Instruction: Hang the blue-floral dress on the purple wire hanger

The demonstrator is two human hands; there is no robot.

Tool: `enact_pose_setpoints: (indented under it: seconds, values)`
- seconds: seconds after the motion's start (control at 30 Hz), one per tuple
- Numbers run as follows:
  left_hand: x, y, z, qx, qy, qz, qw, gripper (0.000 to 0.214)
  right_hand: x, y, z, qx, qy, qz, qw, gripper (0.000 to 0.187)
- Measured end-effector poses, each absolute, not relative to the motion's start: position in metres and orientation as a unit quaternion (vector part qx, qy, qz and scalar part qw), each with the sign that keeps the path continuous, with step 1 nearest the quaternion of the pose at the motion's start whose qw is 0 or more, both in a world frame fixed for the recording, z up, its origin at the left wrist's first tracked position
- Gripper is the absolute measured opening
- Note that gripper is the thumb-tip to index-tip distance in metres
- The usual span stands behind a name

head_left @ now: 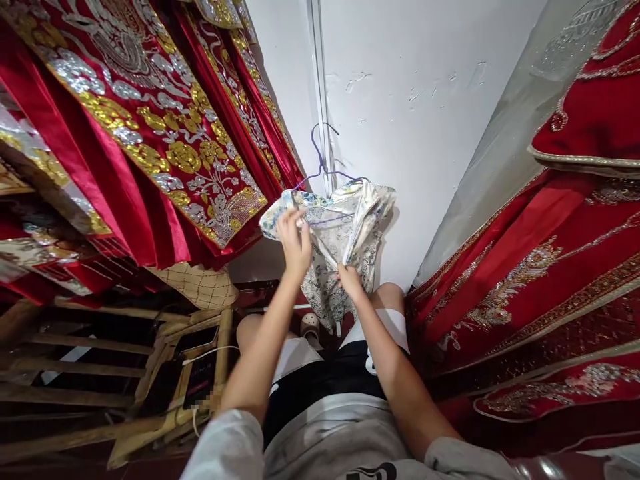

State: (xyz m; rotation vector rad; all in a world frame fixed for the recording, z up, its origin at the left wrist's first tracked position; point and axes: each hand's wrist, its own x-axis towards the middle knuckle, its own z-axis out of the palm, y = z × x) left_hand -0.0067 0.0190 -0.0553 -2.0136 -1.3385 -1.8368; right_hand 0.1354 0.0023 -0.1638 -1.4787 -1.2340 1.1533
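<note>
A light floral blouse (pixel 323 283) with blue and yellow touches at the shoulders hangs in front of me on a thin purple hanger (pixel 320 150). Its front gapes at the neckline, where the hanger's lower bar shows. My left hand (pixel 296 243) is raised at the blouse's left shoulder, its thumb and fingers apart and slightly blurred; the fingertips seem to touch the cloth. Lower down, my right hand (pixel 351 281) pinches the front edge of the blouse near the bottom of the neck opening.
Red garments with gold and silver embroidery (pixel 185 147) hang at the left. More red beaded garments (pixel 520 280) hang at the right. Behind the blouse is a white wall (pixel 400 87) with a vertical strip. A bamboo chair (pixel 90 367) at lower left carries a phone (pixel 203 380) with a white cable.
</note>
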Motion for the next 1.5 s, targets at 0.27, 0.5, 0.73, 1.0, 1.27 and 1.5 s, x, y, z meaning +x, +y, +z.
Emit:
enact_pose_setpoints:
  seconds: [0.27, 0.5, 0.73, 1.0, 1.27, 1.5]
  values:
    - [0.032, -0.037, -0.213, -0.587, -0.482, -0.592, -0.271, 0.034, 0.127, -0.026, -0.173, -0.55, -0.452, 0.502, 0.491, 0.029]
    - [0.02, -0.04, -0.196, -0.634, -0.468, -0.519, -0.331, 0.023, 0.133, -0.036, -0.152, -0.477, -0.469, 0.55, 0.499, 0.044]
    - [0.027, -0.039, -0.204, -0.641, -0.514, -0.504, -0.267, 0.026, 0.15, 0.01, -0.064, -0.433, -0.484, 0.53, 0.545, 0.036]
    - [0.043, -0.042, -0.213, -0.666, -0.512, -0.475, -0.261, 0.029, 0.15, 0.061, 0.054, -0.433, -0.53, 0.503, 0.527, 0.025]
    - [0.022, -0.011, -0.123, -0.623, -0.444, -0.615, -0.192, 0.032, 0.146, 0.017, 0.029, -0.38, -0.548, 0.505, 0.547, 0.033]
    - [0.003, 0.034, 0.021, -0.766, -0.348, -0.54, 0.003, 0.029, 0.143, 0.024, 0.024, -0.344, -0.596, 0.452, 0.568, 0.037]
